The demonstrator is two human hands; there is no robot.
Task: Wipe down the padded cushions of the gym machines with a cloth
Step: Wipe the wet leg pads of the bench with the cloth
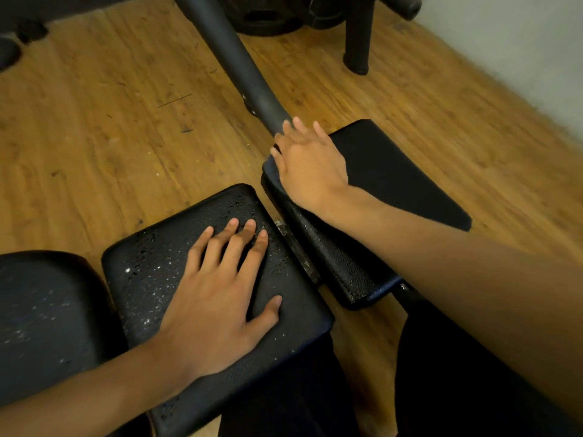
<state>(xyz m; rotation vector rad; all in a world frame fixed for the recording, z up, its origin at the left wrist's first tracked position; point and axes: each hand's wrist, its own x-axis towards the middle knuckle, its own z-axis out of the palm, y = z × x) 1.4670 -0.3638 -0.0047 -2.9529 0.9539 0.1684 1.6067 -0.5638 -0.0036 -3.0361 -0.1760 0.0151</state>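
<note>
Both palms lie flat, gripping nothing: left hand [217, 298] apparently braces on the wet lower pad [151, 269]; right hand [310, 165] presses the centre-right pad [394, 175].

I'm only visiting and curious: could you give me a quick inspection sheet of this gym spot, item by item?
Surface: wooden floor, scuffed, with a few small specks.
Job's things: middle cushion speckled with droplets; right cushion with droplets on its near side; left cushion also speckled; no cloth seen.
Clutter: nothing seen beyond the floor specks.
Hands: left hand flat on the middle cushion, fingers straight; right hand flat on the right cushion's far end, by the black frame tube.
Cables: nothing seen.
Surroundings: weight plates and a black post at the top, pale wall on the right.
</note>
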